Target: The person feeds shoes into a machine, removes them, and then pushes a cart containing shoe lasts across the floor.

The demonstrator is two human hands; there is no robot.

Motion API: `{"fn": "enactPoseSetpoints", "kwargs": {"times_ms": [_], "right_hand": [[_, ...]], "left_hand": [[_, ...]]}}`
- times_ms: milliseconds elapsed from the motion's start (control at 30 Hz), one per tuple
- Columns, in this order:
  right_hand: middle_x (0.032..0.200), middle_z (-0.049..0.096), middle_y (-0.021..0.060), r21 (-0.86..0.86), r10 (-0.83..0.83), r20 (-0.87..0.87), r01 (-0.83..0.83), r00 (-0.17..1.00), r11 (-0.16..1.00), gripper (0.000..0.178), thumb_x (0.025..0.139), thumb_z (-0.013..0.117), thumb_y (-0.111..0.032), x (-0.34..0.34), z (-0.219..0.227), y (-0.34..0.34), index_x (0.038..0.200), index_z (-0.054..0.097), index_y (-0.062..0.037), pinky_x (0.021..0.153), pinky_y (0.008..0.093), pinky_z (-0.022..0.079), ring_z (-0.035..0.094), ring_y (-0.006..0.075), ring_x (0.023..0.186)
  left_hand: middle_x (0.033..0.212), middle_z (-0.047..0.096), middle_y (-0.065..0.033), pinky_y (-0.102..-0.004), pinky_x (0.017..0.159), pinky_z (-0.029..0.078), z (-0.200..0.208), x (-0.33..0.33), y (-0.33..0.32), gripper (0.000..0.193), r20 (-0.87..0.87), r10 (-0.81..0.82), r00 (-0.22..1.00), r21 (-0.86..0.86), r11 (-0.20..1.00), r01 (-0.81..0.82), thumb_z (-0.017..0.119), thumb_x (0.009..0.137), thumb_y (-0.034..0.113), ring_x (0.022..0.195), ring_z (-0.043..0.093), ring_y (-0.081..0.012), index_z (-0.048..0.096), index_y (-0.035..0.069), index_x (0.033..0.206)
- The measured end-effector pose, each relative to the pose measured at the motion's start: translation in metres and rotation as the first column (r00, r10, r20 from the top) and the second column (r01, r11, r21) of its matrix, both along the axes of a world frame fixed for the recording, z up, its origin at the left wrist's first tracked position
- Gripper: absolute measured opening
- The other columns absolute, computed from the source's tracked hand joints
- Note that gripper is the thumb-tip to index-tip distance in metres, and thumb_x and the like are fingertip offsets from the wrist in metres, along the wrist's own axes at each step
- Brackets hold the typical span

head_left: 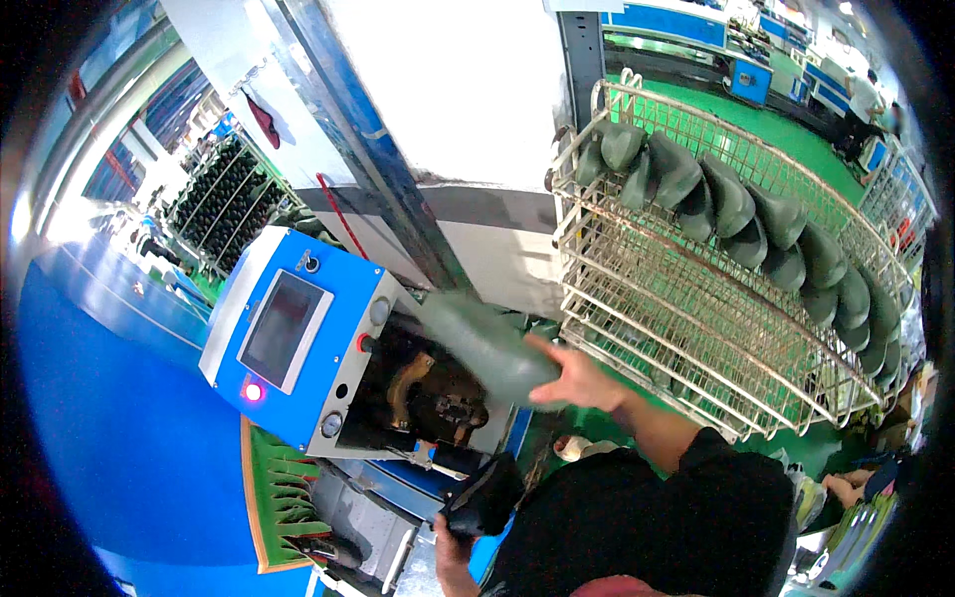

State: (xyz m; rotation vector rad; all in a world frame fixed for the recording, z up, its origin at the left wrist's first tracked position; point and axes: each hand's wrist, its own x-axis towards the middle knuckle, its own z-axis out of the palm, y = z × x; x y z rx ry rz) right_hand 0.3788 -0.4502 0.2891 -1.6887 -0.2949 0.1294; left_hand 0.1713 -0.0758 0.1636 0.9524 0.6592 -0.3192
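Note:
My right hand grips the near end of a dark green boot, thumb and fingers at its edge. That boot is smeared by motion and stretches out in front of the machine's opening. Lower down, my left hand holds a black boot-shaped piece close to my body; most of its fingers are hidden. A blue and white machine with a dark screen stands left of both hands. Inside its opening, a curved brass-coloured part shows beside dark metal fittings.
A wire rack on the right carries a row of dark green boots on top. A white pillar rises ahead. Green pieces stand in a row below the machine, next to a grey tray.

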Motion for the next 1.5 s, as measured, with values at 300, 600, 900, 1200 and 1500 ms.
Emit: {"fn": "enactPoseSetpoints", "kwargs": {"times_ms": [300, 600, 900, 1200, 1500], "right_hand": [[0.122, 0.058, 0.0382, -0.092, -0.693, 0.476, 0.814, 0.542, 0.574, 0.092, 0.084, 0.069, -0.022, 0.144, 0.144, -0.090, 0.153, 0.015, 0.0068, 0.098, 0.0452, 0.050, 0.061, 0.0502, 0.110], [0.112, 0.039, 0.0627, -0.604, -0.607, 0.528, 0.765, 0.594, 0.224, 0.078, 0.085, 0.054, -0.011, 0.294, 0.157, -0.145, 0.148, 0.015, 0.0160, 0.094, 0.0520, 0.052, 0.050, 0.0679, 0.112], [0.107, 0.051, 0.0533, -0.469, -0.739, 0.498, 0.858, 0.454, 0.211, 0.075, 0.090, 0.056, -0.025, 0.279, 0.163, -0.133, 0.151, 0.022, 0.0051, 0.082, 0.0509, 0.057, 0.064, 0.0551, 0.097], [0.108, 0.062, 0.0338, -0.360, -0.663, 0.623, 0.905, 0.415, 0.228, 0.044, 0.091, 0.055, -0.030, 0.265, 0.204, -0.233, 0.126, 0.057, -0.0035, 0.085, 0.0528, 0.055, 0.066, 0.0491, 0.096], [0.140, 0.045, 0.0273, -0.368, -0.686, 0.547, 0.874, 0.480, 0.317, 0.068, 0.087, 0.065, -0.049, 0.257, 0.181, -0.193, 0.143, 0.048, -0.0140, 0.103, 0.0478, 0.046, 0.054, 0.0446, 0.122]], "left_hand": [[0.129, 0.063, -0.0124, -0.0437, 0.103, 0.047, -0.026, 0.022, -0.026, 0.065, -0.029, 0.087, 0.996, -0.018, 0.996, -0.087, 0.068, 0.090, 0.046, 0.117, 0.061, -0.0282, 0.054, 0.001, 0.135], [0.137, 0.058, -0.0100, -0.0382, 0.110, 0.037, -0.019, 0.037, -0.053, 0.065, -0.109, 0.025, 0.994, 0.122, 0.993, -0.011, 0.056, 0.099, 0.048, 0.125, 0.053, -0.0213, 0.051, -0.001, 0.140], [0.114, 0.070, -0.0075, -0.0394, 0.078, 0.056, -0.057, 0.022, -0.058, 0.052, -0.122, 0.142, 0.982, 0.088, 0.987, -0.131, 0.069, 0.090, 0.044, 0.094, 0.069, -0.0247, 0.061, 0.006, 0.125], [0.128, 0.064, -0.0098, -0.0418, 0.101, 0.047, 0.028, 0.064, -0.113, 0.061, -0.023, 0.074, 0.997, 0.158, 0.985, -0.070, 0.062, 0.096, 0.047, 0.118, 0.061, -0.0258, 0.055, 0.002, 0.137], [0.118, 0.067, -0.0101, -0.0408, 0.090, 0.052, 0.001, 0.075, -0.078, 0.056, -0.102, 0.011, 0.995, 0.246, 0.969, 0.014, 0.069, 0.090, 0.041, 0.104, 0.065, -0.0251, 0.058, 0.001, 0.129]]}}
